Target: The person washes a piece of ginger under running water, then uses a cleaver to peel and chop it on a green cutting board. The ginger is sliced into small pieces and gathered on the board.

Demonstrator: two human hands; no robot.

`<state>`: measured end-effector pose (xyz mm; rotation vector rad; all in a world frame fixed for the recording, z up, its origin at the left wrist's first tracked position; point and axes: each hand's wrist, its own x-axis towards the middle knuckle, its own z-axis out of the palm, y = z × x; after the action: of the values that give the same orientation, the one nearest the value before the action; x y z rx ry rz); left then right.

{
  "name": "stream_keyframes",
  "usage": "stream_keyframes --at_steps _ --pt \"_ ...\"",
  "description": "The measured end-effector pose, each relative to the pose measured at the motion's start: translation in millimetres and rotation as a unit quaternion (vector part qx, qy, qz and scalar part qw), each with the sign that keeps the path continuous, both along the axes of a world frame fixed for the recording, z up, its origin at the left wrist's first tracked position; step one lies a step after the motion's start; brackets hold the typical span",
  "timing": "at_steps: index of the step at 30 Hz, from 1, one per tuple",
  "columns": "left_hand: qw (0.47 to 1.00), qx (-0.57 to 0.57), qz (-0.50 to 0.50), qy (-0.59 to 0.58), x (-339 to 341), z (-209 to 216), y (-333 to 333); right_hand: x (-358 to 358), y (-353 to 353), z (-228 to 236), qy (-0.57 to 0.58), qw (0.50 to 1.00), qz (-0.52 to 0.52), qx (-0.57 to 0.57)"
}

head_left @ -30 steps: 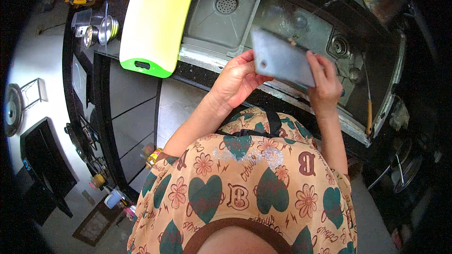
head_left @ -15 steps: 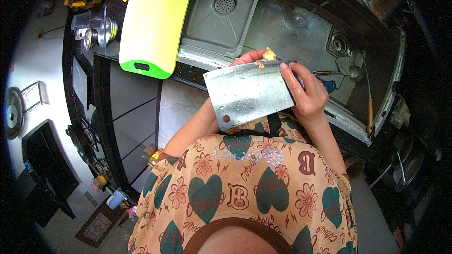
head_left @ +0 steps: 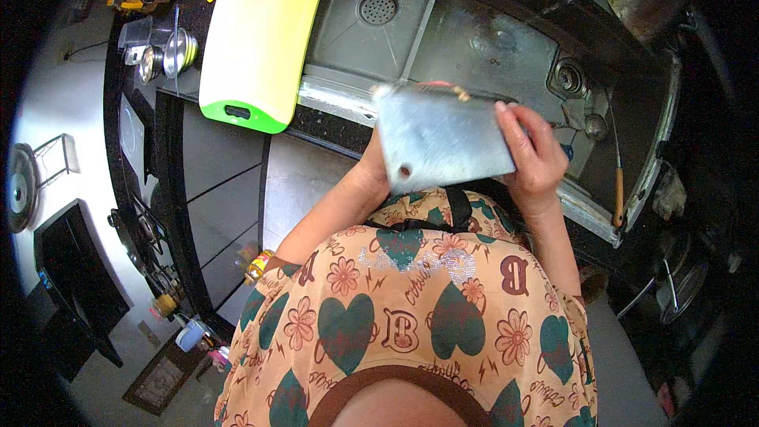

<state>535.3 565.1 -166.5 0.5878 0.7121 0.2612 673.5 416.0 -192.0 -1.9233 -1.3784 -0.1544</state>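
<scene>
A wide, wet cleaver blade (head_left: 447, 138), with a round hole near one corner, lies across the front of my body. My right hand (head_left: 539, 154) grips it at its right end, thumb and fingers along the edge. Behind the blade, my left hand (head_left: 376, 160) is mostly hidden; only its wrist side and a blurred reddish strip of fingers past the far edge show. Small pale yellow bits (head_left: 461, 94) stick out at that far edge, too smeared to name. What the left fingers hold is covered by the blade.
Beyond my hands lies a two-basin grey sink (head_left: 379, 51). A green-rimmed cutting board (head_left: 265, 32) rests at its left. Metal bowls (head_left: 180, 51) stand farther left. In the right basin are a ladle (head_left: 594, 126) and a wooden-handled utensil (head_left: 619, 194); a metal pot (head_left: 644, 4) is at the far right.
The cleaver and both hands have shifted right and the blade has tilted, blurring with motion. The pale yellow piece that stood above the far edge is now mostly out of sight.
</scene>
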Motion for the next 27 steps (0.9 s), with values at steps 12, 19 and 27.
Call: stream_keyframes --at_steps 12,19,27 --pt "0.972 0.191 -0.119 0.067 -2 4 4 -9 4 1 0.028 0.999 0.034 0.021" --pt "0.955 0.276 -0.063 0.089 7 -1 2 -7 -1 7 0.035 0.998 0.04 0.02" --pt "0.962 0.261 -0.037 0.067 8 2 0 -6 0 6 0.058 0.996 0.048 0.037"
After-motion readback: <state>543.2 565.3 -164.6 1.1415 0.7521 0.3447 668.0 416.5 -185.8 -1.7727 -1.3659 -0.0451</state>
